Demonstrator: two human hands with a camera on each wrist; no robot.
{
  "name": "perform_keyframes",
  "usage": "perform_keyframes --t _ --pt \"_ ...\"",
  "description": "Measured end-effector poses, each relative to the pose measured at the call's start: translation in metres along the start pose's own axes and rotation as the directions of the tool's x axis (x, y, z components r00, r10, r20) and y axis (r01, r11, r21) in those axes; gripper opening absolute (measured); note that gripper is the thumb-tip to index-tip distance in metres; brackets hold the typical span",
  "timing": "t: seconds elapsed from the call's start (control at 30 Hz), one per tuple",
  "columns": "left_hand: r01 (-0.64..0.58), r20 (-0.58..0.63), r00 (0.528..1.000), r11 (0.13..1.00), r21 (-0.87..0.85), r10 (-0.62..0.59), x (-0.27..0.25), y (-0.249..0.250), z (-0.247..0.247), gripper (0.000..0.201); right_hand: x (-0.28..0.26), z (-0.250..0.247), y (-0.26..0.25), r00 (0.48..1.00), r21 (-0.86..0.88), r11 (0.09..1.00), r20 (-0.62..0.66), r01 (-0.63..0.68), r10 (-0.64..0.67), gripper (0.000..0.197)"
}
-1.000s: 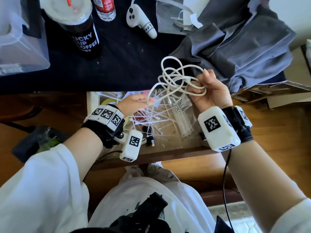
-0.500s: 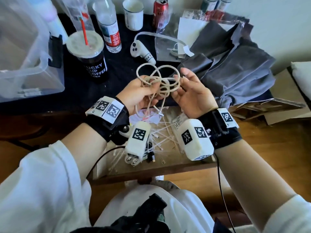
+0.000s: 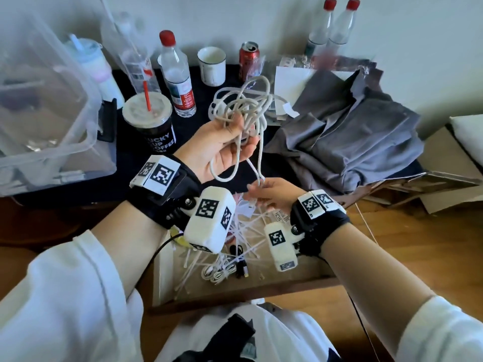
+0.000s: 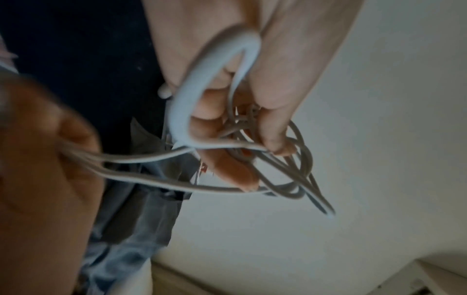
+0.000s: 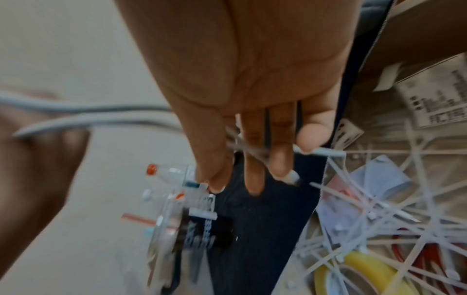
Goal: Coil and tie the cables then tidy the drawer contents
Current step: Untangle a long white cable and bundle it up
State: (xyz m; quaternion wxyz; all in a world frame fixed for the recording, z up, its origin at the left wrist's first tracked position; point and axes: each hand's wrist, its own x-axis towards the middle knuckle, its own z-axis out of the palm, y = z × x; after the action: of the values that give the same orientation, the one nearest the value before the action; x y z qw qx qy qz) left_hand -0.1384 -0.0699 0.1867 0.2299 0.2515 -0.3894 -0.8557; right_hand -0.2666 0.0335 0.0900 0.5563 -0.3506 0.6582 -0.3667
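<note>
Cable (image 3: 243, 105) sits in a loose white tangle in the left hand (image 3: 222, 145), whose fingers curl around it above the dark desk (image 3: 198, 116). Lower right, the right hand (image 3: 271, 197) pinches a trailing strand over the open drawer (image 3: 300, 280).

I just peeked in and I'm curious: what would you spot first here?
A messy tangle of white cable, held up high by the left hand over the dark table. Strands trail down to the right hand, just above the open drawer full of white zip ties.
</note>
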Motion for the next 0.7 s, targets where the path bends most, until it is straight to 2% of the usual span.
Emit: perform_keyframes --t 0.07,0.13,0.23,0.3,0.4,0.5,0.57,0.7 --pt "-0.015 -0.058 0.998 1.0 -0.017 0.014 0.002 0.001 -0.014 0.012 -0.001 -0.016 0.005 0.991 0.08 0.997 -0.135 -0.005 0.016 0.021" --pt "0.005 -0.162 0.987 1.0 -0.019 -0.008 0.002 -0.006 -0.032 0.014 -0.006 -0.032 0.002 0.974 0.159 0.986 -0.225 0.058 -0.021 0.022" --pt "0.033 -0.3 0.952 0.997 -0.07 -0.053 0.002 -0.02 -0.054 0.018 -0.02 -0.045 -0.012 0.972 0.293 0.946 -0.223 0.137 -0.072 0.016" --pt "0.038 -0.34 0.937 0.99 -0.132 -0.082 0.003 -0.024 -0.064 0.018 -0.031 -0.048 -0.027 0.968 0.335 0.921 -0.216 0.199 -0.131 0.012" --pt "0.05 -0.357 0.928 0.986 -0.161 -0.105 0.004 -0.027 -0.073 0.017 -0.043 -0.051 -0.047 0.931 0.385 0.856 -0.258 0.344 -0.258 0.023" --pt "0.063 -0.334 0.935 0.982 -0.176 -0.12 0.004 -0.028 -0.072 0.015 -0.047 -0.056 -0.064 0.888 0.412 0.793 -0.309 0.448 -0.341 0.022" --pt "0.077 -0.312 0.94 0.979 -0.188 -0.134 0.004 -0.029 -0.068 0.015 -0.048 -0.057 -0.071 0.871 0.374 0.797 -0.329 0.475 -0.365 0.018" --pt "0.078 -0.243 0.962 0.98 -0.183 -0.122 0.002 -0.031 -0.06 0.015 -0.047 -0.058 -0.066 0.855 0.179 0.88 -0.383 0.44 -0.35 0.027"
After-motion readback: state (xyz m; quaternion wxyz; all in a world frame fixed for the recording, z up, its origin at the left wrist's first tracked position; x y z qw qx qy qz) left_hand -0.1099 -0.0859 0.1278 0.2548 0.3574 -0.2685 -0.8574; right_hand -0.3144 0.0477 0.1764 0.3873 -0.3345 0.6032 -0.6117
